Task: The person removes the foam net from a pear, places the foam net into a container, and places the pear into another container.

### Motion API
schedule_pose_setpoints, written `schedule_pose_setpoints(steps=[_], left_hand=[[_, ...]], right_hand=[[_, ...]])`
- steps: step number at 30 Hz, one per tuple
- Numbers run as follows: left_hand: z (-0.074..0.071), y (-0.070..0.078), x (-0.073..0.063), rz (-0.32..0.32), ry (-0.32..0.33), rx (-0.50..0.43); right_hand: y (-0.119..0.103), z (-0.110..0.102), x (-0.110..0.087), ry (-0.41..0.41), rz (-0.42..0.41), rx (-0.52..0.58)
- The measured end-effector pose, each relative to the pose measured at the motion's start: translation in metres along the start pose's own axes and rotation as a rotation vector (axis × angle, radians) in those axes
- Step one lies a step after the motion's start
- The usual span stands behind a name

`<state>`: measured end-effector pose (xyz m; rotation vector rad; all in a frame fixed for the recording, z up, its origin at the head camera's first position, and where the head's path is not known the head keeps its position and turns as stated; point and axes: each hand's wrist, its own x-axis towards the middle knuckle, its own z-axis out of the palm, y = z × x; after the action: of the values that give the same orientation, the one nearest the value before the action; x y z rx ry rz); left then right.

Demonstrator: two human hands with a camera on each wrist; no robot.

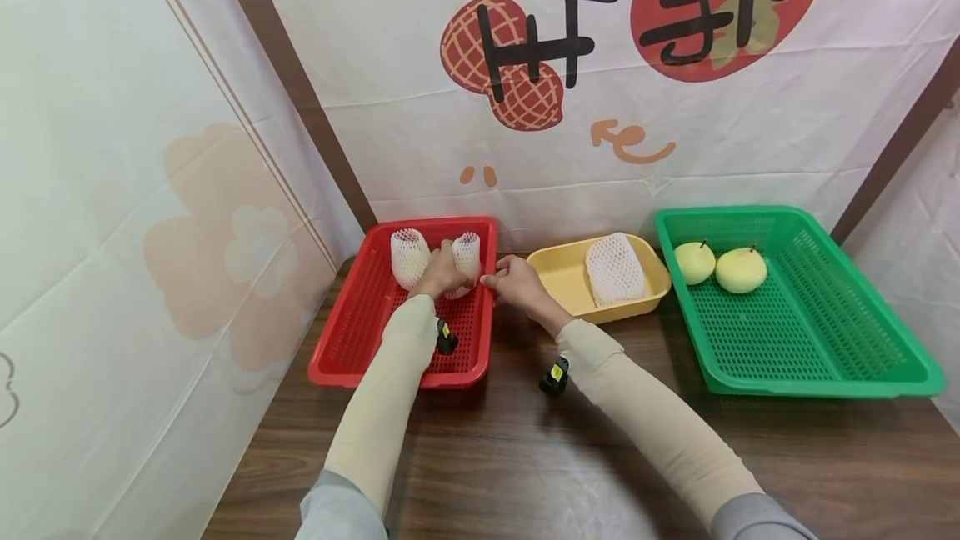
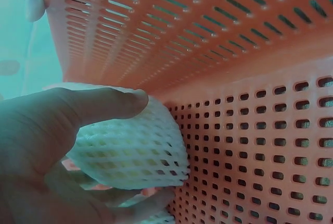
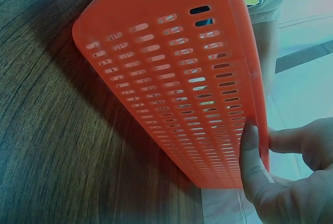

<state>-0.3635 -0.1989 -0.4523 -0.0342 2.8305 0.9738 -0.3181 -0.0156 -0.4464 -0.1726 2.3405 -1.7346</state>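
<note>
While two netted pears (image 1: pixel 408 261) sit in the red basket (image 1: pixel 459 378), apparently wrapped already, the head view shows two bare pears (image 1: pixel 741 271) in the green basket (image 1: pixel 795 388), seemingly left. The left wrist view shows the left hand (image 2: pixel 41 135) gripping one netted pear; the right wrist view, the right hand (image 3: pixel 285 195) pinching the red basket's rim.

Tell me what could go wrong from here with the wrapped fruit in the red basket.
Squeezing: the left hand grips one netted fruit, so too firm a grip might bruise it through the foam mesh.

Knocking: the other netted fruit sits close beside that hand and could get bumped.

Shifting: the right hand pinches the rim of the red basket; a tug there might jolt both fruits.
</note>
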Motion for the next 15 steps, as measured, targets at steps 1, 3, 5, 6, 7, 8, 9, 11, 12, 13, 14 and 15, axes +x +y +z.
schedule_pose_setpoints(steps=[1,3,5,6,7,8,9,11,12,13,14,15], left_hand=[[0.0004,-0.0006,0.0007,0.0,0.002,0.007],[0.0013,-0.0011,0.0014,0.0,0.006,0.024],[0.0015,-0.0008,0.0016,-0.003,0.009,0.035],[0.0016,-0.0003,0.0013,-0.003,0.01,0.036],[0.0016,0.0003,0.0006,-0.004,0.012,0.035],[0.0016,0.0008,-0.0003,-0.004,0.013,0.034],[0.0016,0.0012,-0.0007,-0.003,0.014,0.033],[0.0013,0.0019,-0.0026,0.003,0.017,0.033],[0.0012,0.0021,-0.0033,0.005,0.019,0.033],[0.001,0.002,-0.0039,0.008,0.022,0.034],[0.0009,0.002,-0.0042,0.012,0.024,0.036],[0.0007,0.0018,-0.0043,0.014,0.027,0.038]], right_hand=[[0.0,-0.0001,-0.0001,0.0,0.002,0.001],[0.0,-0.0003,-0.0003,-0.002,0.006,0.006],[-0.0001,-0.0007,-0.0007,-0.002,0.008,0.009],[-0.0002,-0.0009,-0.0008,-0.003,0.009,0.008],[-0.0001,-0.0008,-0.0008,-0.004,0.01,0.008],[-0.0001,-0.0006,-0.0008,-0.006,0.012,0.009],[0.0,-0.0006,-0.0009,-0.008,0.012,0.008],[0.0001,-0.0004,-0.0012,-0.011,0.014,0.007],[0.0001,-0.0003,-0.0013,-0.012,0.012,0.006],[0.0001,-0.0001,-0.0014,-0.013,0.009,0.007],[0.0,-0.0001,-0.0016,-0.013,0.006,0.008],[-0.0001,-0.0001,-0.0018,-0.013,0.003,0.009]])
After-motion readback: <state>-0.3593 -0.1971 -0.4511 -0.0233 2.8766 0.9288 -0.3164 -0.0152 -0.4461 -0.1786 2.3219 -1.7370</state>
